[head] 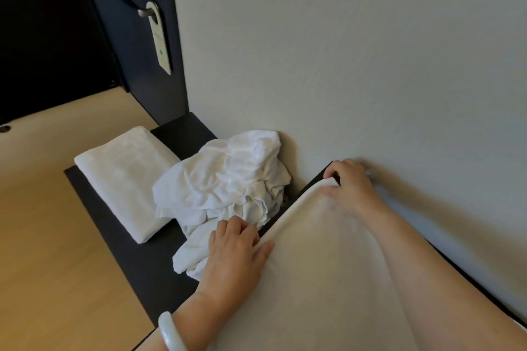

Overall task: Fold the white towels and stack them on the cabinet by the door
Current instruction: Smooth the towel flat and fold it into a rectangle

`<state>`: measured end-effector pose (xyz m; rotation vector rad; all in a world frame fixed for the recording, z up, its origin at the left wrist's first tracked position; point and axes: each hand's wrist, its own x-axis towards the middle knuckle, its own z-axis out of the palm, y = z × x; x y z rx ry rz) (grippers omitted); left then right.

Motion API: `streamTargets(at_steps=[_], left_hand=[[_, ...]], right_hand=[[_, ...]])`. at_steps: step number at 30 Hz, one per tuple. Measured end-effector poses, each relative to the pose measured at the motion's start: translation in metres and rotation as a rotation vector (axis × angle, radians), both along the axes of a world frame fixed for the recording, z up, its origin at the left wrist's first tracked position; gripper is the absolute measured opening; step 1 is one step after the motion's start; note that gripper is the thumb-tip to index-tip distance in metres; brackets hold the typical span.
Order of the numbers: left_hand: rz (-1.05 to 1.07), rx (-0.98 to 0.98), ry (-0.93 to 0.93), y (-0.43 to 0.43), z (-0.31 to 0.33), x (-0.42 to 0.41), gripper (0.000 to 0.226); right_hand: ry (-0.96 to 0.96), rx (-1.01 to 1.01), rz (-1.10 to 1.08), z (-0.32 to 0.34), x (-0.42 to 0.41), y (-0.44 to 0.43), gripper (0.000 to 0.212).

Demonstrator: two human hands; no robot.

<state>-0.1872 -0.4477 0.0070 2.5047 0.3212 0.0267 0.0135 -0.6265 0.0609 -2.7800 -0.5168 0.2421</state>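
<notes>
Head view: a spread white towel (328, 271) lies on the black cabinet (137, 259), with the left hand (236, 251) and right hand (348, 182) each gripping a corner of its far edge, fingers curled round the hem. It looks soft, light and limp, so the corners seem the best hold. Room is tight: crumpled towels (228, 179) lie just beyond, then a folded towel (125, 179), and the wall (370, 65) is close on the right.

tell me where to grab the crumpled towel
Take the loose corner trailing toward the front edge of the cabinet, from the front: the crumpled towel bunches against the wall, and the folded towel blocks its left. Left hand and right hand hold the spread towel.
</notes>
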Motion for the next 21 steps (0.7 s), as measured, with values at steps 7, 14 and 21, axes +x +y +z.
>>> streamTargets(at_steps=[7, 14, 21], left_hand=[[0.012, 0.008, -0.128, 0.000, -0.005, -0.004, 0.036], [0.022, 0.220, -0.274, -0.006, -0.001, -0.012, 0.018], [-0.375, 0.413, -0.166, -0.018, -0.014, -0.044, 0.058]], right_hand=[[-0.081, 0.074, 0.060, -0.008, 0.000, -0.001, 0.013], [-0.455, 0.008, -0.005, -0.025, -0.059, 0.010, 0.036], [-0.130, -0.162, -0.002, -0.059, -0.084, 0.014, 0.081]])
